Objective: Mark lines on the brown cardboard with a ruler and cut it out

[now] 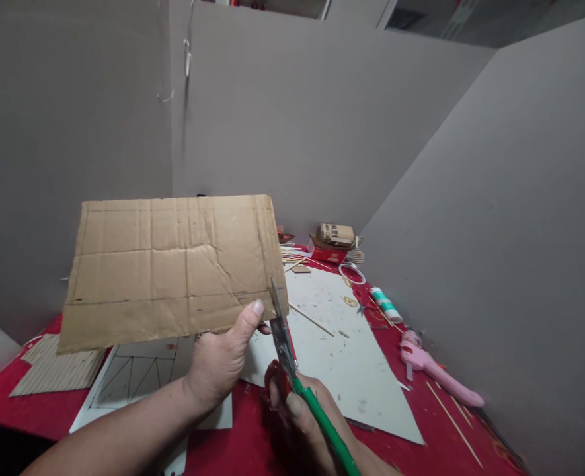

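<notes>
Low centre of the frame: right hand [305, 413] gripping scissors [292, 360], fingers closed around the red and green handles. Just left, left hand [223, 360] pinching cardboard sheet [173, 268] by its lower right edge, holding it up mid-frame. Blades only entering at that edge beside the pencilled line; nearly all cutting remaining. Farther right, pink glue gun [438, 373] lying on red table [252, 443].

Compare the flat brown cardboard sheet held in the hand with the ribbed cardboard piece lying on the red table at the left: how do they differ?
The flat brown cardboard sheet is held up in the air by the left hand; the ribbed cardboard piece lies flat on the red table. The sheet looks smooth with creases and drawn lines; the piece shows exposed ridges. The sheet appears larger and browner, the piece paler. Both are cardboard.
</notes>
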The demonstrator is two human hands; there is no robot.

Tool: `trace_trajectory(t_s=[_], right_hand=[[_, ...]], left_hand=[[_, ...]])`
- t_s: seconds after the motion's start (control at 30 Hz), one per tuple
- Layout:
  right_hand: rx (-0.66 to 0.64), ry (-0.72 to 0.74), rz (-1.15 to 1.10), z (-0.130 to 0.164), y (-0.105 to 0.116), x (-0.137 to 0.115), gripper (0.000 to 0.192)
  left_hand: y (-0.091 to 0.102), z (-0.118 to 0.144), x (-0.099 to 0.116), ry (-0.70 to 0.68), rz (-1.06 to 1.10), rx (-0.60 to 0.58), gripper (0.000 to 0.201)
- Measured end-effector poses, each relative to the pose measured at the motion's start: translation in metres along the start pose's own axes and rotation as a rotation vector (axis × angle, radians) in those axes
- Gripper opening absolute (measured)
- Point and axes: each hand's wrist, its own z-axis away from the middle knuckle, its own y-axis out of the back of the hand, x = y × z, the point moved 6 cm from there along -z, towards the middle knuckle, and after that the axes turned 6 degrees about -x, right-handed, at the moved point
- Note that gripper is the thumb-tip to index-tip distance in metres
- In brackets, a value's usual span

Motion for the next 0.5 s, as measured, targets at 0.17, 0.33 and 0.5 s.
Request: trace_trajectory(t_s=[0.17, 0.33, 0.5], right_hand=[[-0.001, 0.0, -0.026, 0.0004, -0.0005, 0.0018, 0.048], [0.026, -0.015, -0.045, 0.0007, -0.0036, 0.0046, 0.049], [0.066, -0.047, -0.083, 0.0016, -0.0065, -0.0024, 0.051]], left_hand=[[0.0, -0.0004, -0.0001, 0.004, -0.013, -0.006, 0.037], [-0.0009, -0.0012, 0.0002, -0.001, -0.022, -0.006, 0.037], [-0.0023, -0.0009, -0.0011, 0.009, -0.016, 0.001, 0.036]])
